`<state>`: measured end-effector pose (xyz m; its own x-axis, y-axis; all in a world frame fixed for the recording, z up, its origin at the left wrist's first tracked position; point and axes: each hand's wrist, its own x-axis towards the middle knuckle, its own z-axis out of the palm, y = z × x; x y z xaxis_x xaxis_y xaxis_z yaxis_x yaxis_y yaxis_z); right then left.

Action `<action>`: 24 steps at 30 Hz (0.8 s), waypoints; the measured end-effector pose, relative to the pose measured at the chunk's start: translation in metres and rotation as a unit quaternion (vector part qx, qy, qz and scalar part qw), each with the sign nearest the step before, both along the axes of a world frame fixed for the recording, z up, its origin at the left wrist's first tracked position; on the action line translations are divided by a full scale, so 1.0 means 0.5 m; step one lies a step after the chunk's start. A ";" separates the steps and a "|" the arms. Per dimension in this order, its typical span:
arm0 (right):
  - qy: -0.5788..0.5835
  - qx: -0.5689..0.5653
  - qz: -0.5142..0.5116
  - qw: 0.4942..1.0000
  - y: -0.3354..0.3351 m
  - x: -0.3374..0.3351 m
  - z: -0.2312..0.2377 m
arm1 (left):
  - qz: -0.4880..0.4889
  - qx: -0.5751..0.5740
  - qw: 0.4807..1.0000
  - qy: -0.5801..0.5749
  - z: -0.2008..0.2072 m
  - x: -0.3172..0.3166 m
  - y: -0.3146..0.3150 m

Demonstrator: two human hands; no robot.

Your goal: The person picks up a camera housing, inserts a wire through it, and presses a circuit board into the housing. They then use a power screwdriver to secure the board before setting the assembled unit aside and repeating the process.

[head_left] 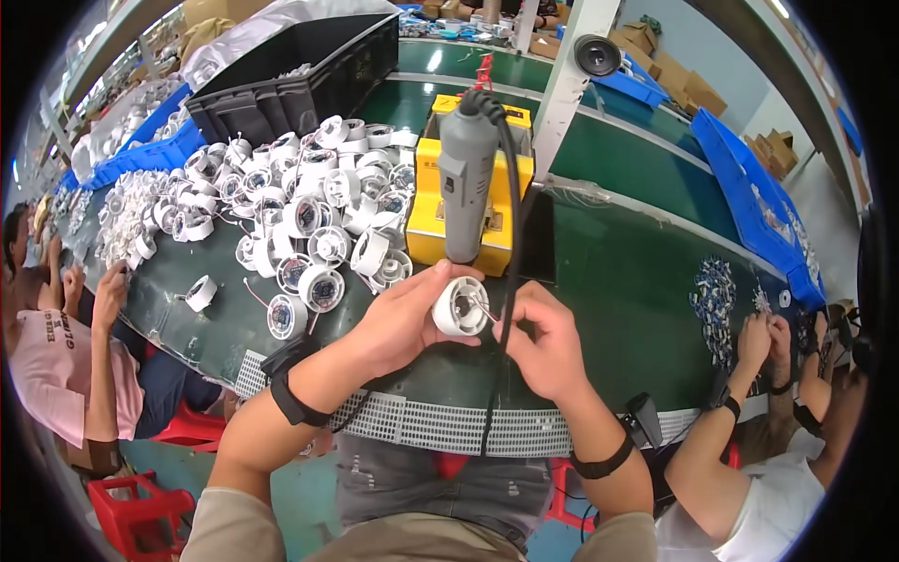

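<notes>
In my left hand [398, 318] is a round white plastic housing [454, 314], its open side facing up and right. The fingers curl around its side and the inside looks partly hollow. A thin reddish wire runs from the housing toward my right hand [548, 347], whose thumb and forefinger pinch at its end. A black cable [512, 197] passes in front of those fingertips and hides part of the grip. Just beyond the housing, a grey cylindrical power tool [465, 178] stands upright against a yellow box [426, 211].
Many similar white housings [304, 217] are heaped at left on the green table [609, 281], before a black crate [295, 98]. Blue bins [749, 206] and a pile of small parts [714, 314] lie right. A white post [571, 103] rises behind. People work on both sides.
</notes>
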<state>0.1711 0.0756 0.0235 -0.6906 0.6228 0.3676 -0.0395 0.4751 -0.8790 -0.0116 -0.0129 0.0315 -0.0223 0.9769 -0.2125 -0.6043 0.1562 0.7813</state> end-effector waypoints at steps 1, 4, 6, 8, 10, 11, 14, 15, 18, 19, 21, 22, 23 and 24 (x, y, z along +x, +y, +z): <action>-0.004 0.001 0.003 1.000 -0.010 -0.006 0.012 | -0.006 0.013 1.000 0.004 -0.008 -0.005 0.000; 0.016 0.043 -0.007 0.999 -0.019 -0.015 0.004 | -0.008 0.025 0.999 0.018 -0.009 -0.001 -0.003; 0.011 0.054 -0.025 0.998 -0.020 -0.018 0.000 | -0.006 -0.014 0.999 0.045 -0.008 0.003 0.000; 0.000 0.313 -0.061 0.948 -0.019 -0.019 0.011 | -0.001 -0.042 0.996 0.081 -0.001 0.005 0.002; 0.001 0.358 -0.060 0.932 -0.028 -0.025 0.014 | 0.005 -0.070 0.991 0.118 0.000 0.005 0.004; 0.004 0.401 -0.058 0.914 -0.032 -0.027 0.014 | -0.025 -0.078 0.986 0.145 -0.004 0.004 0.005; -0.016 0.396 -0.093 0.913 -0.039 -0.023 0.010 | -0.070 -0.085 0.982 0.152 -0.011 -0.001 0.006; -0.017 0.397 -0.096 0.913 -0.043 -0.022 0.007 | -0.070 -0.074 0.985 0.141 -0.017 0.000 0.007; -0.092 0.249 -0.141 0.954 -0.044 -0.013 0.012 | -0.046 -0.042 0.993 0.105 -0.019 0.007 0.007; -0.064 0.270 -0.132 0.952 -0.038 -0.011 0.021 | -0.017 -0.026 0.996 0.078 -0.019 0.007 0.006; -0.012 0.330 -0.128 0.935 -0.017 -0.009 0.026 | 0.013 -0.019 0.996 0.084 -0.015 -0.002 -0.002; -0.017 0.331 -0.131 0.934 -0.011 -0.007 0.021 | 0.039 -0.019 0.995 0.085 -0.009 -0.006 -0.009; -0.004 0.330 -0.125 0.936 -0.008 -0.006 0.016 | 0.042 -0.008 0.996 0.081 -0.005 -0.005 -0.012; 0.010 0.328 -0.117 0.937 -0.006 -0.005 0.013 | 0.041 -0.009 0.996 0.079 -0.008 0.004 -0.006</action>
